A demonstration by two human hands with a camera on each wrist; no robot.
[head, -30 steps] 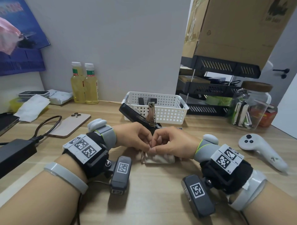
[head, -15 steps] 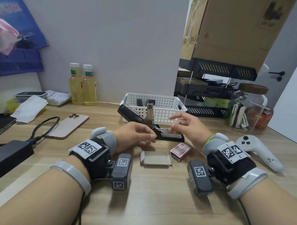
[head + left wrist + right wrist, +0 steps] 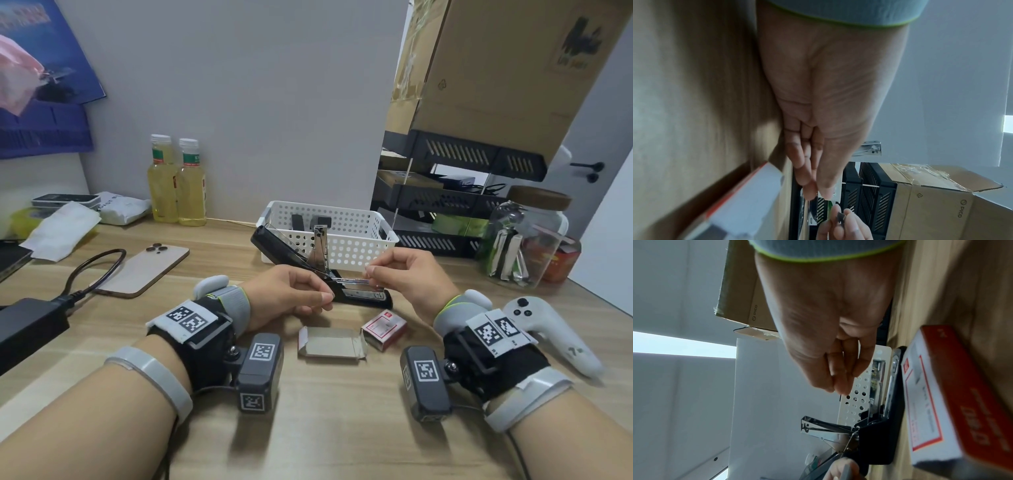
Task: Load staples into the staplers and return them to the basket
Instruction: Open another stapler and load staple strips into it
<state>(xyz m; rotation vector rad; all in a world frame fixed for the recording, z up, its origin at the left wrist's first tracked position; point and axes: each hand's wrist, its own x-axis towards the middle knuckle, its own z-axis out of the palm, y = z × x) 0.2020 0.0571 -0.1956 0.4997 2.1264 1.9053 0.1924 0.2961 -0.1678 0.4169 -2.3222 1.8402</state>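
Observation:
A black stapler [image 3: 363, 297] lies open on the desk in front of the white basket [image 3: 363, 250], its lid tilted up to the left and its metal pusher upright. My left hand [image 3: 320, 291] pinches it at the hinge. My right hand [image 3: 368, 272] pinches a staple strip [image 3: 352, 281] just above the stapler's channel. In the right wrist view the right hand [image 3: 838, 387] hovers over the open stapler [image 3: 879, 426]. Two more staplers [image 3: 298, 221] stand in the basket. A red and white staple box [image 3: 385, 329] and its cardboard tray [image 3: 330, 346] lie near me.
A phone [image 3: 140, 270], a black power brick [image 3: 30, 329] with cable and two bottles [image 3: 178, 181] are on the left. A white controller [image 3: 555, 332], a glass jar [image 3: 527, 240] and black shelf racks [image 3: 445, 202] stand at the right.
Both hands left the staple box, which now lies in two parts. My right hand rose to the stapler with a staple strip; the left went to the hinge.

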